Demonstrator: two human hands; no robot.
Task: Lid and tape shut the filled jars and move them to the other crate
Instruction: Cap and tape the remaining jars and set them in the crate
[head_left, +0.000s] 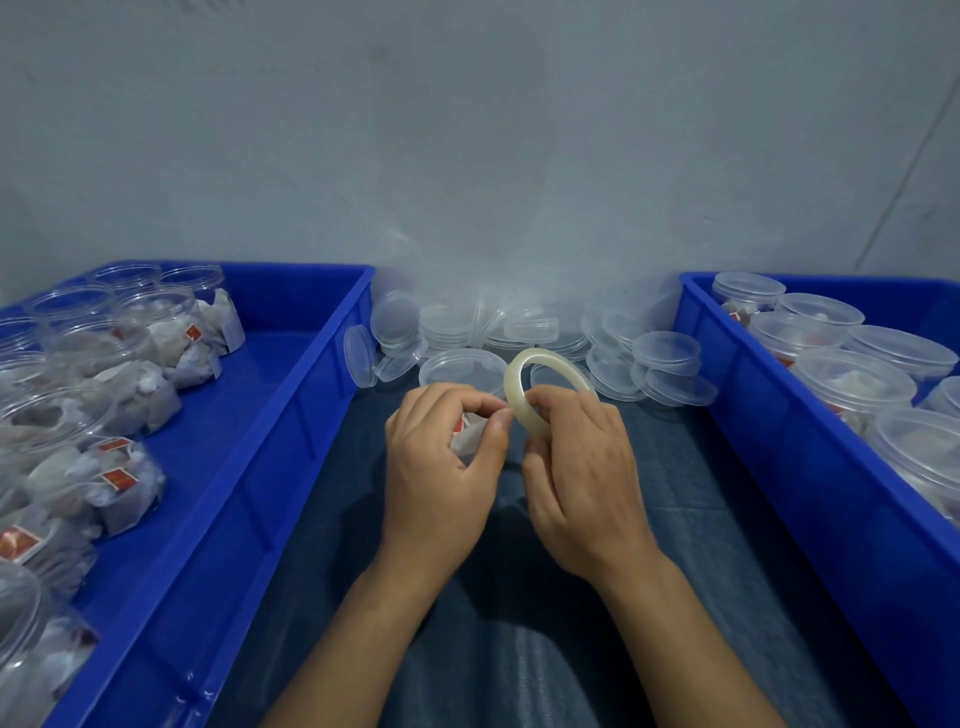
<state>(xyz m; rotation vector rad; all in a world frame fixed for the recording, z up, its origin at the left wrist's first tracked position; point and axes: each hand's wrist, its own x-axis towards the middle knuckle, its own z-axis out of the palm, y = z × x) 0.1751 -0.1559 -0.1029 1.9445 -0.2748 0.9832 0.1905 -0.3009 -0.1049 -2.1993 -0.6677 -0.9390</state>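
Pale translucent tape roll (540, 387), ring-shaped, stands upright.

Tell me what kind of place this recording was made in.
Probably a small hand-packing workstation. A blue crate on the left holds open filled jars, another crate on the right holds lidded jars, loose clear lids are heaped between, and the right hand holds a tape roll.

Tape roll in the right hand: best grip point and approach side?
Probably as shown: the right hand pinches the tape roll at its lower rim, thumb outside, fingers through the open centre. The ring stands on edge, so come from below; that leaves the upper arc free for the left hand.
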